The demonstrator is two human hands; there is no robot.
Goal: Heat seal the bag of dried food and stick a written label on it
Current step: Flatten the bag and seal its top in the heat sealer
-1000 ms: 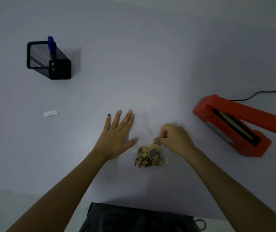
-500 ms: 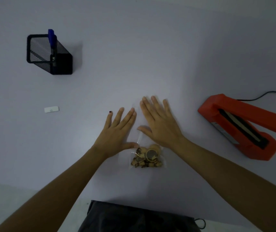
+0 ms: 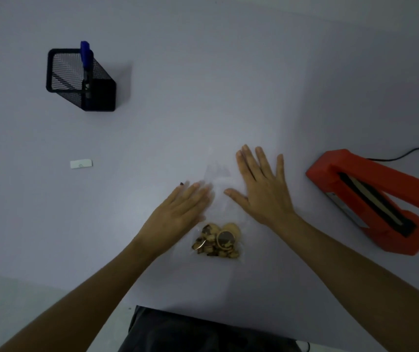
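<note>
Apart now, left hand (image 3: 177,212) and right hand (image 3: 261,189) press flat, fingers straight, flanking clear bag (image 3: 216,240); bare table (image 3: 203,97) beyond fingertips.

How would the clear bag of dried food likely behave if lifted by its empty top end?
Probably floppy: the bag is thin, wrinkled film. Likely bottom-heavy, since the dried food is bunched at one end. Probably light overall.
</note>
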